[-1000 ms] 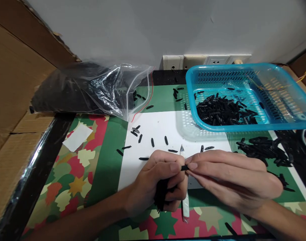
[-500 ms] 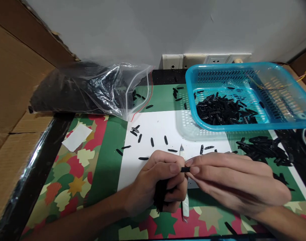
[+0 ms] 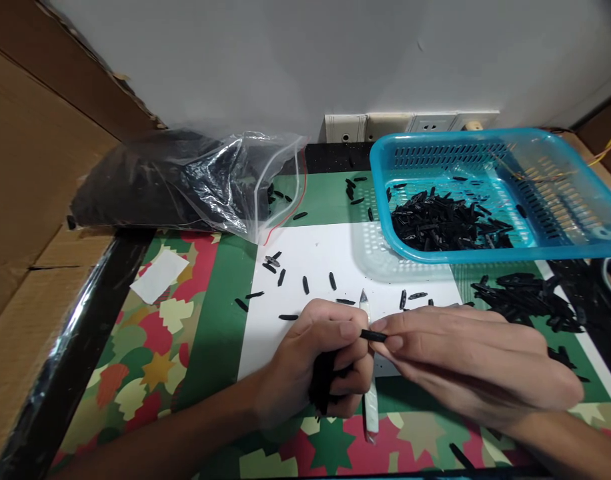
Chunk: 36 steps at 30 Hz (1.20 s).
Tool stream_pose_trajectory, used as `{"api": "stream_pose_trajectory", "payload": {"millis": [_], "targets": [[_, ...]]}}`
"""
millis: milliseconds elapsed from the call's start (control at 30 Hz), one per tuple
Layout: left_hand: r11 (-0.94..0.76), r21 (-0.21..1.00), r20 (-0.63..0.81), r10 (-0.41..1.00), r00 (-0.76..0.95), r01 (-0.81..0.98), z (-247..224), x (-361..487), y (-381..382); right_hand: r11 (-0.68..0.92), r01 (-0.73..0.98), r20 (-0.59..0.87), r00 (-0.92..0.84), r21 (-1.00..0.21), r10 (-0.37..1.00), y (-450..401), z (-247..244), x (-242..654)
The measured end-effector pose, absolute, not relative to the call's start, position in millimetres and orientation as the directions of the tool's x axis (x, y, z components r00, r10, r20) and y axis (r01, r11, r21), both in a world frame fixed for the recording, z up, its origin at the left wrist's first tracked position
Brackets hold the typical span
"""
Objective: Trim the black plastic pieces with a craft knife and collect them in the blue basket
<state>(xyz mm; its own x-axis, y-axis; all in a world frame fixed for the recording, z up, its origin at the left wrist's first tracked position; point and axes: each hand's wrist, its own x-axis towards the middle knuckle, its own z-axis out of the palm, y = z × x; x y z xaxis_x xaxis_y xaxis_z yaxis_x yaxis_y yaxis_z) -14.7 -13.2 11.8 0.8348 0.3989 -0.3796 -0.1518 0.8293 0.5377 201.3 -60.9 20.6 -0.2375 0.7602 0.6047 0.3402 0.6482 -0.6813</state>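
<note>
A small black stick-shaped piece (image 3: 373,336) spans the gap between my two hands. My left hand (image 3: 330,360) is closed around a bunch of black pieces (image 3: 323,385), and its thumb and forefinger pinch one end of the single piece. Fingertips of my right hand (image 3: 465,353) grip the other end. Beneath the hands lies a white-wrapped pen-like tool (image 3: 371,407) with a pointed grey tip, partly hidden by the left fingers. Several loose black pieces (image 3: 305,285) are scattered on the white sheet (image 3: 320,250).
A blue plastic basket (image 3: 485,255) holds a heap of black pieces. Another pile (image 3: 530,297) lies in front of it. At the left back rests a clear zip bag (image 3: 220,180) full of dark material. A white paper scrap (image 3: 159,275) lies on the patterned covering; wall sockets (image 3: 430,123) sit behind.
The black piece between my fingertips has tilted slightly, its right end lower, and more of it shows. Both hands stay nearly in place; the view has shifted a little.
</note>
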Motion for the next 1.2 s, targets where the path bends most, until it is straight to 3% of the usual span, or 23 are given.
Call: {"api": "stream_pose_trajectory", "payload": {"millis": [300, 467, 567, 733, 833, 933, 1100, 1200], "targets": [[0.832, 0.533, -0.369, 0.393, 0.842, -0.155, 12, -14, -13, 0.628, 0.344, 0.592, -0.216, -0.698, 0.777, -59, 23, 198], [0.814, 0.553, -0.357, 0.421, 0.834, -0.175, 10, -11, -13, 0.573, 0.358, 0.589, -0.075, -0.737, 0.804, -63, 11, 191], [0.799, 0.579, -0.322, 0.407, 0.855, -0.162, 10, -12, -12, 0.469, 0.416, 0.516, -0.001, -0.779, 0.857, -62, 3, 189], [0.836, 0.548, -0.337, 0.185, 0.923, 0.032, 15, -12, -13, 0.261, 0.470, 0.266, -0.057, -0.843, 0.962, -56, 1, 183], [0.848, 0.511, -0.339, 0.049, 0.940, 0.140, 16, -10, -14, 0.242, 0.386, 0.201, -0.145, -0.890, 0.969, -55, 1, 179], [0.817, 0.535, -0.377, 0.003, 0.926, 0.215, 14, -10, -15, 0.241, 0.326, 0.185, -0.195, -0.914, 0.963, -57, 2, 178], [0.828, 0.546, -0.399, 0.120, 0.909, 0.130, 8, -13, -14, 0.336, 0.238, 0.335, -0.048, -0.911, 0.941, -61, 4, 184], [0.827, 0.562, -0.395, 0.260, 0.881, 0.008, 5, -13, -12, 0.446, 0.233, 0.430, -0.116, -0.864, 0.895, -60, 7, 186]]}}
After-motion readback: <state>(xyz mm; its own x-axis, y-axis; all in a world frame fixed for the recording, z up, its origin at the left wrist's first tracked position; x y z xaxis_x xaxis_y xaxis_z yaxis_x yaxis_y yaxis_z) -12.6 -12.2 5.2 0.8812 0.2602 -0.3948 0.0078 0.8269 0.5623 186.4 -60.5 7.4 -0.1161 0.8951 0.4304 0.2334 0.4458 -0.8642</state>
